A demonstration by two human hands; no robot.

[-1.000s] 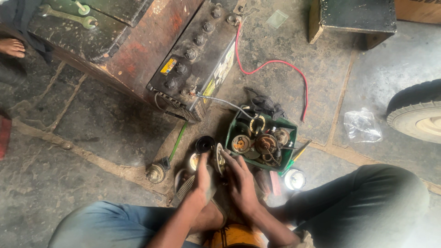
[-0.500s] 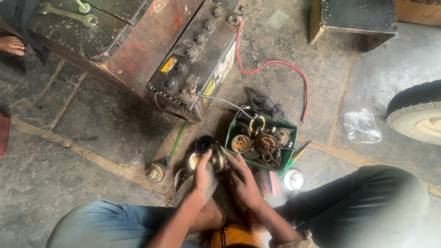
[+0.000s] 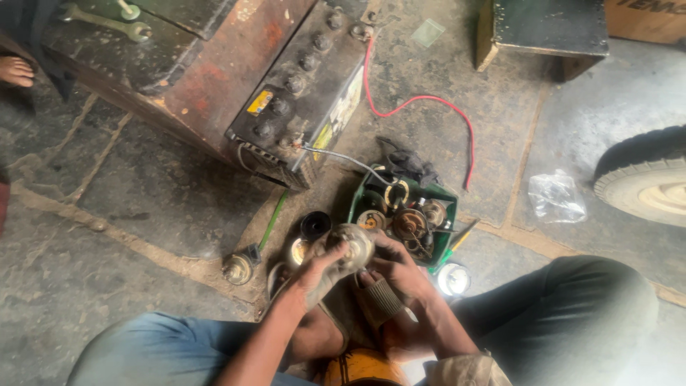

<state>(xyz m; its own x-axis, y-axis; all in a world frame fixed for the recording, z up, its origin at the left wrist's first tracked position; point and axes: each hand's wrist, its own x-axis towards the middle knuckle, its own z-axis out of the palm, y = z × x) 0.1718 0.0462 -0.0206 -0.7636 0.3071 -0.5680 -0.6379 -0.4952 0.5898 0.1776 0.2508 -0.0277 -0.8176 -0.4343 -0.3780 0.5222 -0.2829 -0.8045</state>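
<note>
My left hand (image 3: 314,273) and my right hand (image 3: 396,268) both grip a round grey metal motor part (image 3: 355,245), held low over the dirty concrete floor between my knees. The left hand cups it from the left, the right hand's fingers press on its right side and underside. Just beyond the part stands a green plastic tray (image 3: 443,193) filled with several greasy round metal parts. A black ring-shaped piece (image 3: 315,224) lies on the floor beside my left hand.
A large dusty battery (image 3: 307,93) with a red wire (image 3: 429,100) stands ahead, a rusty box with wrenches behind it. A green-handled tool (image 3: 273,220), a small metal part (image 3: 236,269), a plastic bag (image 3: 554,194), a tyre (image 3: 643,182) and someone's bare foot (image 3: 14,70) lie around.
Both hands have lifted the grey motor part slightly and turned it; the right hand's fingers shifted around its side. The surroundings have not moved.
</note>
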